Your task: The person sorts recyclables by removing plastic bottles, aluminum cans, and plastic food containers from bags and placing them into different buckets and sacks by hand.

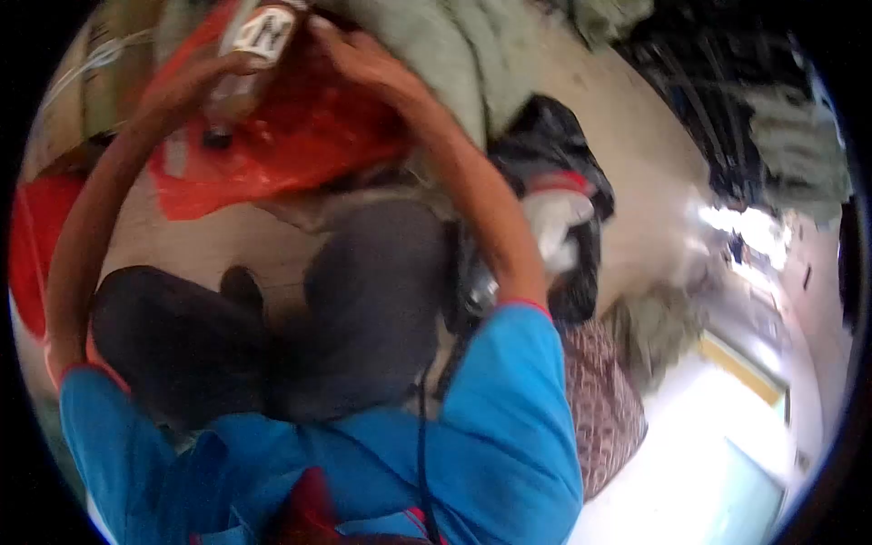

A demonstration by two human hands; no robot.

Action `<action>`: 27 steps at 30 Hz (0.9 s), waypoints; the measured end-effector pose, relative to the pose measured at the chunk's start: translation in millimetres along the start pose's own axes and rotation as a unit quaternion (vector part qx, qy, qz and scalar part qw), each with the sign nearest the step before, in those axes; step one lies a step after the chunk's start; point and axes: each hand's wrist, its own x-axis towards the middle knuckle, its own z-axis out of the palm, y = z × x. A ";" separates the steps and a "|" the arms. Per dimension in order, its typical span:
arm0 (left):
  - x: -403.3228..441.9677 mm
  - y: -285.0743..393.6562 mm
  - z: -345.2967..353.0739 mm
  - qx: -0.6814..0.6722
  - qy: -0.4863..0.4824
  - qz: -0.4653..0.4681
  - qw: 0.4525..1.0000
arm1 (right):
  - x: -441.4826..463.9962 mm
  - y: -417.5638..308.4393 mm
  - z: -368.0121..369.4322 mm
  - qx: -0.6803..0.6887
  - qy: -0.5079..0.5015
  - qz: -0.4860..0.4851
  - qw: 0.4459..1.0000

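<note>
Labelled item (265, 33), white patch with a black "N", sits at upper left of frame, near the top edge; left hand (193, 80) comes in from its left, fingers at the lower edge of the patch; blur there, can't tell if they're clamped on it or only touching; right hand (361, 60) is just right of it, upper middle-left, fingertips pointing at the item over the red plastic bag (309, 136); can't tell if those fingers are apart or closed on anything.

Red plastic bag spreads below and between both hands, upper left; olive fabric (468, 64) lies along its right side, top centre; black plastic bag (543, 136) stands right of the right forearm, centre of frame, with white contents (556, 222) showing in its opening; brown patterned bag (599, 404) is below that, lower right of centre; pale floor (640, 127) runs through upper right; dark hanging garments (718, 109) at far upper right; dark trousers (372, 300) and blue shirt (490, 436) of the wearer fill lower left and bottom.
</note>
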 end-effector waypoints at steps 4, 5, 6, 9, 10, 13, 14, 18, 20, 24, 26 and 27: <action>-22.6 22.4 -11.9 0.057 0.104 0.075 0.990 | 1.0 35.3 -41.7 -0.175 0.085 -0.068 0.979; -25.3 17.8 -28.9 0.055 0.122 0.069 0.989 | 12.5 41.9 -46.1 -0.232 0.106 -0.012 0.967; -32.0 13.3 -47.6 0.019 0.147 0.096 0.984 | 24.5 51.8 -51.1 -0.267 0.129 -0.028 0.955; -100.5 8.0 -78.2 0.026 0.241 0.100 0.965 | 40.2 50.2 -50.6 -0.318 0.135 -0.055 0.937; -125.8 11.3 -76.2 0.064 0.287 0.077 0.953 | 38.2 55.2 -55.2 -0.340 0.126 -0.043 0.931; -214.9 28.2 -65.5 0.135 0.487 0.056 0.861 | 39.5 58.0 -64.3 -0.399 0.140 -0.080 0.903; -253.0 9.0 -86.7 0.087 0.480 0.063 0.871 | 43.4 69.7 -67.8 -0.405 0.132 -0.092 0.900; -416.0 -111.6 -122.7 -0.014 0.583 0.039 0.811 | 60.3 108.3 -42.9 -0.413 -0.021 -0.083 0.907; -519.3 -158.4 -55.5 0.014 0.677 -0.032 0.735 | 63.2 107.9 -20.8 -0.423 -0.066 -0.132 0.894; -569.0 -173.8 97.4 0.063 0.782 -0.132 0.605 | 73.6 93.5 -30.5 -0.382 -0.078 -0.168 0.905; -567.8 -181.8 122.3 -0.119 0.812 -0.109 0.561 | 78.8 93.6 -44.5 -0.358 -0.066 -0.152 0.919; -565.5 -193.4 138.2 -0.197 0.797 -0.080 0.565 | 82.1 94.7 -53.2 -0.347 -0.065 -0.141 0.925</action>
